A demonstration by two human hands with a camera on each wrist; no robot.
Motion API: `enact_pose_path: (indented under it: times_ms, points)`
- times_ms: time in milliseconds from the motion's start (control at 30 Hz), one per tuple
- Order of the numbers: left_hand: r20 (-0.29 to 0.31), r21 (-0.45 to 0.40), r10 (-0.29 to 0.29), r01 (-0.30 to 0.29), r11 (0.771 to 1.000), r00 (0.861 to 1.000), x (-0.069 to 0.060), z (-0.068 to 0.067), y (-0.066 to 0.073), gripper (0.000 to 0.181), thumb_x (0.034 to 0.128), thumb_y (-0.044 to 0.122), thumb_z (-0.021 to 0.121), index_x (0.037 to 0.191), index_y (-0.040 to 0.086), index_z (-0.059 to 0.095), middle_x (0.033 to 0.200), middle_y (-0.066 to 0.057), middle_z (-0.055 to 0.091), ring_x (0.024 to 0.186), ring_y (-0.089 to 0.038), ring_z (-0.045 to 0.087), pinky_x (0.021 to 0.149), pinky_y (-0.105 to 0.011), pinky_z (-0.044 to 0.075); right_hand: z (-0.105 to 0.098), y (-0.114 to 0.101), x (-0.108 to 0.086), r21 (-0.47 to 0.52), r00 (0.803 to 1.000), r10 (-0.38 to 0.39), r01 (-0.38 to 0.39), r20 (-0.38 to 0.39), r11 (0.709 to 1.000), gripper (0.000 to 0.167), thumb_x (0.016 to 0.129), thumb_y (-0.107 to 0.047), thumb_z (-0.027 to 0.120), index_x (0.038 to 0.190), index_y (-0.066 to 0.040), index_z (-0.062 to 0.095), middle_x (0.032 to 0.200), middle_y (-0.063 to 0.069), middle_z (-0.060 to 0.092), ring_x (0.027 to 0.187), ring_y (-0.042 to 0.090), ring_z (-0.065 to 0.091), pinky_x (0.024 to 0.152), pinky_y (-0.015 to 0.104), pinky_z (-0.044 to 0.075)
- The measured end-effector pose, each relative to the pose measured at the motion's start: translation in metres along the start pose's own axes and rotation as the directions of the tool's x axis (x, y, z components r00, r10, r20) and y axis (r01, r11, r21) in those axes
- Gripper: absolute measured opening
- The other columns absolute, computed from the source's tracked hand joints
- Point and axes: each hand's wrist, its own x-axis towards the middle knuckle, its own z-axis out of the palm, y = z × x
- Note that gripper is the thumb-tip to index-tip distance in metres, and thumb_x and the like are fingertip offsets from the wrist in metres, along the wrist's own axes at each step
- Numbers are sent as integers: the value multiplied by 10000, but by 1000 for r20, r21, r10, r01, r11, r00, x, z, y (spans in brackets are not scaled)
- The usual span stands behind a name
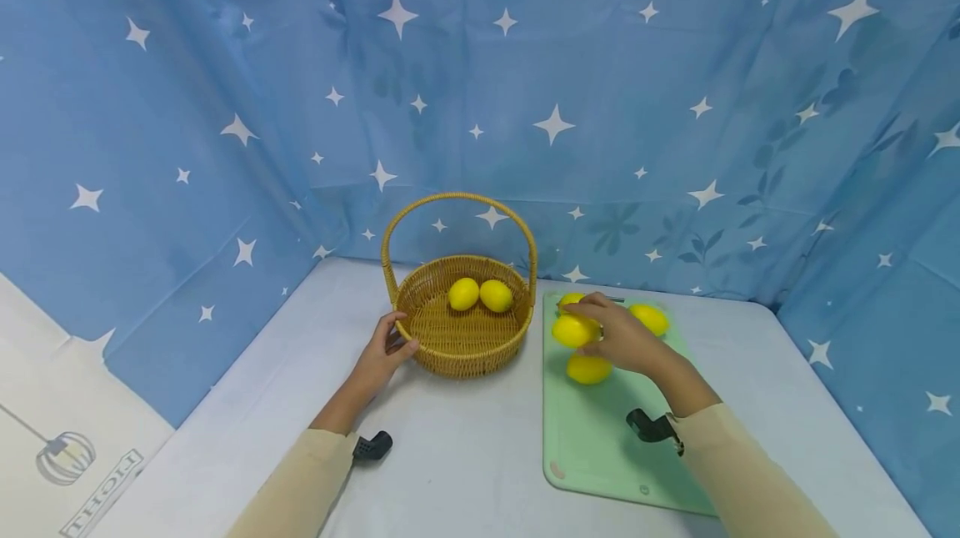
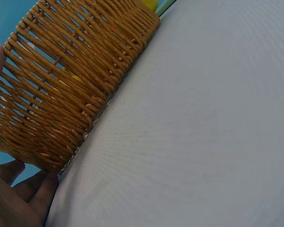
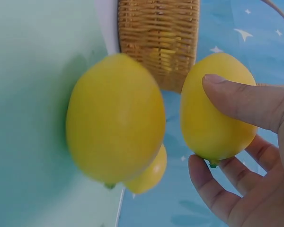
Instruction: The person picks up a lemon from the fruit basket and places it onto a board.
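A wicker basket [image 1: 461, 364] with a tall handle holds two lemons [image 1: 463, 294]. My left hand [image 1: 381, 354] grips its front left rim, thumb at the rim and fingers against the side in the left wrist view. Above the green board [image 1: 592, 446], my right hand [image 1: 626, 338] holds a lemon [image 1: 573, 330] between thumb and fingers; the right wrist view shows this lemon [image 3: 217, 109] raised beside another lemon [image 3: 114, 120] on the board. In the head view, three lemons lie on the board: one [image 1: 589, 369] nearer me, one [image 1: 649, 319] to the right, one [image 1: 572, 299] behind, partly hidden.
The white tabletop [image 1: 450, 455] spreads around the basket and board. A blue curtain [image 1: 480, 104] with white stars hangs behind and along both sides. A thin dark item [image 1: 617, 299] lies at the board's back edge. Each wrist carries a black camera mount.
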Motion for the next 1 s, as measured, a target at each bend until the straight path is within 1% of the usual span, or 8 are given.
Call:
enact_pose_path:
  times_ms: [100, 167, 233, 367, 633, 833, 1000]
  points:
    - [-2, 7, 0, 0, 1000, 1000, 0, 0, -1, 639, 964, 272, 640, 1473, 130, 281, 1570, -128, 193, 1400, -359, 288, 1090, -466, 348, -5, 4, -7, -6, 1000, 12, -12, -7, 1000, 643, 817, -61, 784, 1403, -100, 521, 1371, 145, 451, 1150, 366, 506, 885, 524, 505]
    - [-6, 15, 2, -2, 1000, 1000, 0, 0, -1, 643, 962, 280, 642, 1473, 134, 280, 1571, -132, 194, 1396, -366, 295, 1086, -471, 353, -8, 7, -11, -12, 1000, 21, -21, -12, 1000, 644, 819, -68, 784, 1404, -88, 517, 1386, 156, 441, 1181, 382, 492, 902, 545, 495]
    - [-2, 16, 4, -4, 1000, 1000, 1, 0, -2, 646, 963, 285, 639, 1475, 135, 275, 1574, -138, 188, 1394, -374, 295, 1084, -478, 352, -10, 11, -15, -22, 999, 33, -33, -20, 999, 643, 817, -72, 788, 1401, -90, 521, 1382, 148, 445, 1187, 379, 491, 918, 555, 483]
    - [4, 17, 5, -5, 1000, 1000, 1, 0, -4, 651, 963, 291, 639, 1478, 133, 272, 1576, -139, 183, 1398, -376, 287, 1087, -482, 347, -10, 21, -21, -42, 999, 40, -42, -28, 998, 646, 804, -60, 796, 1392, -77, 529, 1341, 128, 467, 1151, 356, 512, 911, 540, 488]
    - [0, 16, 6, -6, 1000, 1000, 0, 1, -3, 648, 961, 303, 641, 1477, 146, 281, 1570, -140, 194, 1391, -379, 299, 1075, -484, 364, -11, 38, -27, -11, 996, 87, -87, -26, 996, 638, 811, -47, 782, 1393, -48, 519, 1339, 157, 460, 1184, 384, 473, 951, 569, 445]
    - [-3, 31, 8, -8, 1000, 1000, -1, 1, -3, 652, 957, 314, 645, 1474, 147, 285, 1569, -133, 198, 1397, -366, 292, 1084, -469, 356, -12, 48, -35, -22, 994, 102, -103, -31, 994, 611, 803, -43, 787, 1365, -40, 547, 1281, 148, 488, 1128, 363, 490, 918, 554, 463]
    - [-2, 28, 18, -17, 999, 1000, 0, 1, -1, 644, 965, 271, 638, 1475, 119, 275, 1570, -154, 187, 1399, -381, 280, 1089, -475, 346, -15, 53, -42, -32, 993, 119, -120, -28, 992, 603, 799, -62, 792, 1355, -49, 557, 1328, 193, 470, 1161, 403, 469, 939, 598, 436]
